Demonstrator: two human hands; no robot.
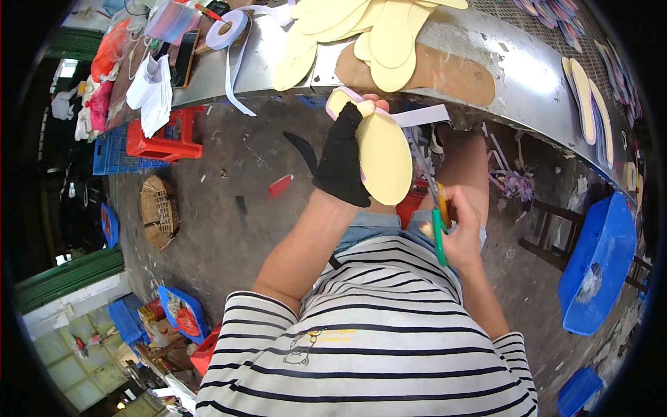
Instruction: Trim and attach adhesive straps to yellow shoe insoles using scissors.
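Note:
My left hand (340,153), in a black fingerless glove, grips a pale yellow insole (388,163) whose edge shows some pink-lilac trim. From the insole's right side a pale lilac strip (425,116) sticks out. My right hand (461,224) is closed around scissors (438,233) with green and orange handles. Their blades point up and away, below the strip and beside the insole; whether they are parted I cannot tell. Beyond my left hand, a pile of yellow insoles (392,38) lies on the metal-topped table (458,31).
On the table are a brown board (455,76), a roll of lilac tape (227,30) and more insoles (580,104) at the right. A red stool (167,139) and a wicker basket (159,212) stand left. At right is a blue tub (596,267). Scraps litter the floor.

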